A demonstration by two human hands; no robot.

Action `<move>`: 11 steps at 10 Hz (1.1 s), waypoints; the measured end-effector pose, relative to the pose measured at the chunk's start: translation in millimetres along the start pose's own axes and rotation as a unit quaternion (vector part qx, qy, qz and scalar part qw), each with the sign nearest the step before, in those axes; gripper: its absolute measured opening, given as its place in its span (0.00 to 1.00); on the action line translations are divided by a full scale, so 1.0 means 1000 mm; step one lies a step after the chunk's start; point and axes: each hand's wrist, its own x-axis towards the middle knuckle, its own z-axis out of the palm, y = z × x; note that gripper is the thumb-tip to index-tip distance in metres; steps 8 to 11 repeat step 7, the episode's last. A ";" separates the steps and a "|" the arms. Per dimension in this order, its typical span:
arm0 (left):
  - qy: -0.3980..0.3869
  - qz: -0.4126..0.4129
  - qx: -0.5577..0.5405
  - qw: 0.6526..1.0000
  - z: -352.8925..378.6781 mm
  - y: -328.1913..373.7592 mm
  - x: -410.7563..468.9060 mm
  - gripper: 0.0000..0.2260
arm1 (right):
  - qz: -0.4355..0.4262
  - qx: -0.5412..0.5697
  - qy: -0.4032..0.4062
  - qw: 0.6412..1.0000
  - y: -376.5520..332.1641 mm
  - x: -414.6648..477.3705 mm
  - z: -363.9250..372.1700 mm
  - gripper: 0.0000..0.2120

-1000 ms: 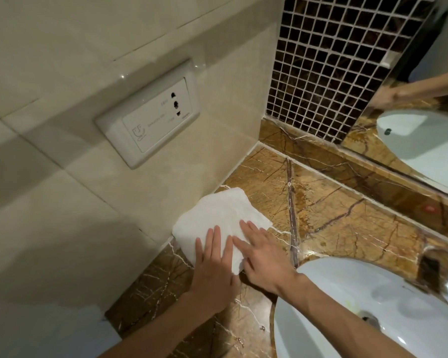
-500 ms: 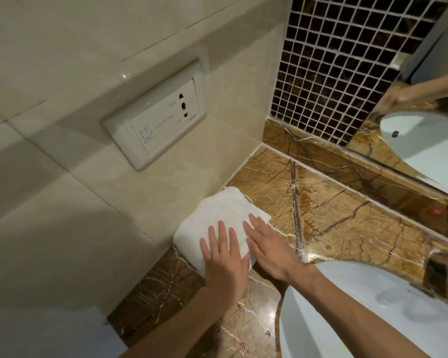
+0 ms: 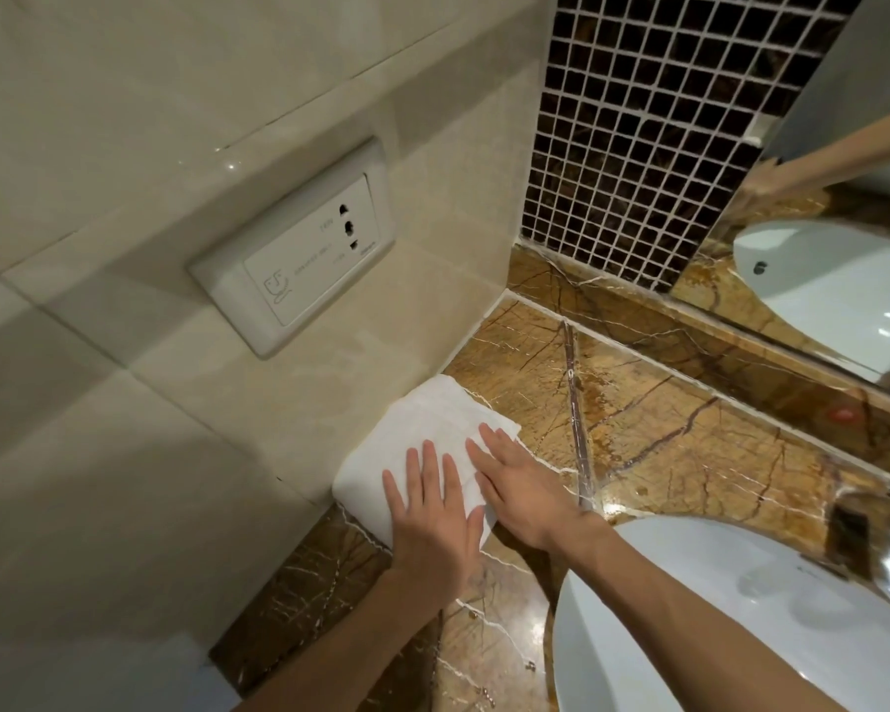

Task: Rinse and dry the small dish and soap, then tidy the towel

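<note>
A folded white towel [image 3: 432,429] lies on the brown marble counter [image 3: 664,444], pushed up against the beige tiled wall. My left hand [image 3: 432,521] rests flat on the near part of the towel, fingers spread. My right hand [image 3: 520,485] lies flat beside it, fingers on the towel's right edge and palm over the counter. Neither hand grips anything. No small dish or soap is in view.
A white oval sink [image 3: 741,634] sits at the lower right, with a chrome tap [image 3: 884,547] at its far side. A wall socket plate [image 3: 299,249] is above the towel. A dark mosaic strip [image 3: 653,136] and a mirror [image 3: 843,223] stand behind the counter.
Both hands have stayed flat on the towel, pressing it slightly closer to the wall. The towel looks a little more compact and squared.
</note>
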 end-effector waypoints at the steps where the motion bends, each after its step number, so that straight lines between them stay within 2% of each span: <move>1: -0.024 0.010 0.018 1.000 -0.003 -0.003 0.001 0.31 | 0.026 -0.021 0.005 0.999 -0.007 -0.005 -0.002 0.24; 3: -0.044 0.055 0.033 0.997 -0.008 -0.016 0.001 0.33 | 0.079 -0.030 0.013 0.996 -0.024 -0.029 -0.019 0.21; 5: -0.057 0.092 0.006 0.994 -0.020 -0.011 -0.002 0.28 | 0.097 -0.057 0.016 0.994 -0.037 -0.062 -0.032 0.23; 6: -0.050 0.087 -0.028 0.995 -0.035 -0.007 -0.003 0.27 | 0.120 -0.073 0.033 0.990 -0.042 -0.078 -0.047 0.23; 7: -0.043 0.086 -0.057 0.994 -0.047 -0.007 -0.006 0.27 | 0.126 -0.086 0.057 0.987 -0.047 -0.092 -0.054 0.18; 11: -0.043 0.086 -0.057 0.994 -0.047 -0.007 -0.006 0.27 | 0.126 -0.086 0.057 0.987 -0.047 -0.092 -0.054 0.18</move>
